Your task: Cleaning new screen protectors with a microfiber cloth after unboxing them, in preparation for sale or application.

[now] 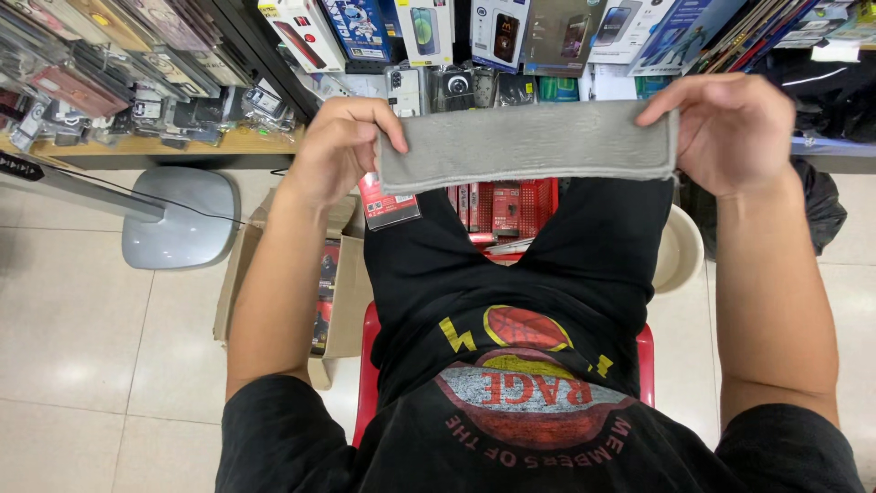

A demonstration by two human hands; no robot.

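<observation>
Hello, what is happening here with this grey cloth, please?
A seated person holds a folded grey cloth stretched between both hands, the left hand at one end and the right hand at the other. A small red package hangs below the left hand. A cardboard box stands on the floor.

Shelves were packed with boxed phone accessories (pixel 429 27). A red basket (pixel 506 205) of small packs sat on the floor, next to a cardboard box (pixel 342 292), grey stand base (pixel 180 217), and red stool (pixel 369 365).

You have two hands, left (pixel 333 151) and right (pixel 730 137), one grey cloth (pixel 529 141), one cardboard box (pixel 342 292), and one red basket (pixel 511 205).
</observation>
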